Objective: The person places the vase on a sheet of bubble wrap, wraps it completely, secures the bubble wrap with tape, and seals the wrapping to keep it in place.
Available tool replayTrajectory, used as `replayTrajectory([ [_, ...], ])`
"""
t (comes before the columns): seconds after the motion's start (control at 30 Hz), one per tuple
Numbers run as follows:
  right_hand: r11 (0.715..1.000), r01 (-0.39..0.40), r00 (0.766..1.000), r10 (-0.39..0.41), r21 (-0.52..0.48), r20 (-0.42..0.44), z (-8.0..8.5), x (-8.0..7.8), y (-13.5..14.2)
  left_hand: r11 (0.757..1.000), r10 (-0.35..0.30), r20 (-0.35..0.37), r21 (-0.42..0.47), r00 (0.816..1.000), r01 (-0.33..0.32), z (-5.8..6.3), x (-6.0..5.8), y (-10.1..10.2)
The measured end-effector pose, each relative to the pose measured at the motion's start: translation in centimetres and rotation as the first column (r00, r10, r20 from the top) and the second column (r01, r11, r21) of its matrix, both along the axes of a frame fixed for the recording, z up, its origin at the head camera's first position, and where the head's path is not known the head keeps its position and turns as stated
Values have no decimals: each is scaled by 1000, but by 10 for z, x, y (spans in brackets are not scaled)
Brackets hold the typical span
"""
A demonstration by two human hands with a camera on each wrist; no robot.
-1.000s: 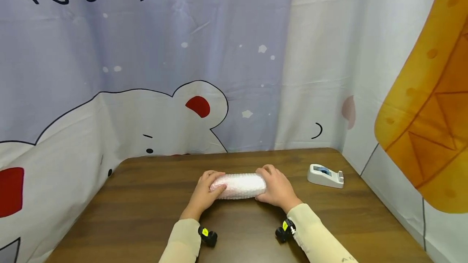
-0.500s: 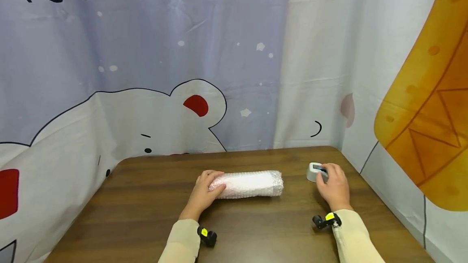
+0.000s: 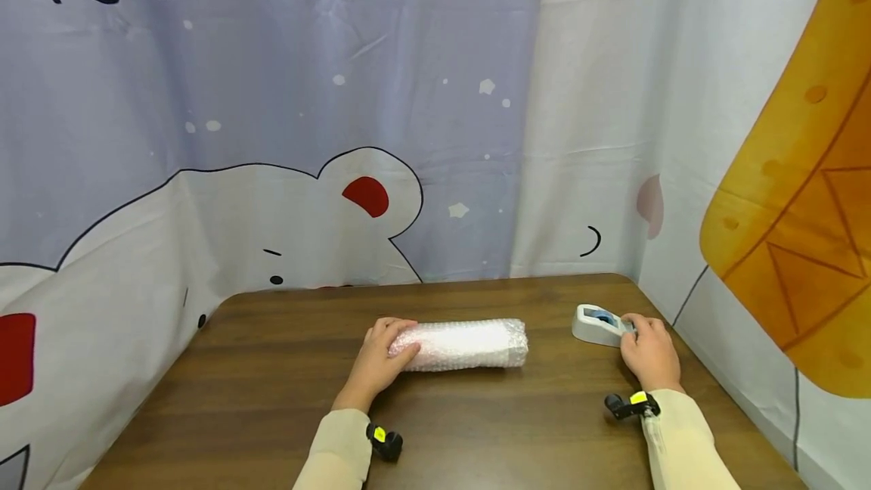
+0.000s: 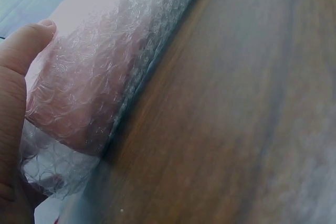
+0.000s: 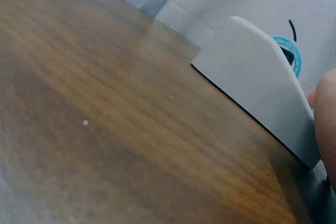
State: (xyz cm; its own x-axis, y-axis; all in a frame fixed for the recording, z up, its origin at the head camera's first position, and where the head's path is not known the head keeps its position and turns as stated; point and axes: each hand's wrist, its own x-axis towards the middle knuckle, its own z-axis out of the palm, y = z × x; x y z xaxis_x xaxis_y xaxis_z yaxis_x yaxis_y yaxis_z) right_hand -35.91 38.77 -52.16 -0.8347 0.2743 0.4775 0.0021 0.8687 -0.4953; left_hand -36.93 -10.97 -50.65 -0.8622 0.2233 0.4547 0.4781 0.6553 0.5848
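Note:
A bubble-wrapped cylinder [image 3: 469, 343], white with a pinkish left end, lies sideways on the wooden table. My left hand [image 3: 376, 361] grips its left end, the thumb on the near side and the fingers over the top. In the left wrist view, the thumb lies along the bubble wrap [image 4: 89, 82] and the other fingers are mostly hidden. At the right stands a white tape dispenser [image 3: 599, 326] with a blue tape core. My right hand [image 3: 652, 354] has its thumb and fingers curled at the dispenser's cutter end, which they cover. Any tape between the fingertips is hidden.
The brown table [image 3: 272, 384] has rounded far corners. A printed curtain [image 3: 469, 97] hangs close behind it and along the right side. Small black cameras are strapped to both wrists.
My right hand has let go of the cylinder's right end and moved right to the tape dispenser, then along to its cutter end. My left hand has stayed on the cylinder.

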Motion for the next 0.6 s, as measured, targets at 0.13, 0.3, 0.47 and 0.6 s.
replayTrajectory([
  [0.13,1000,5,1000,-6,12,11,0,-1,1,1000,4,-12,-2,1000,-4,-1,0,0],
  [0.3,1000,16,999,-17,12,32,0,-1,1,1000,-6,-4,15,1000,6,1,1,0],
  [0.47,1000,10,1000,-11,23,25,3,2,0,1000,-5,12,18,1000,5,3,2,0],
  [0.6,999,13,1000,-13,43,13,5,5,1,1000,1,15,5,1000,-2,2,2,0],
])
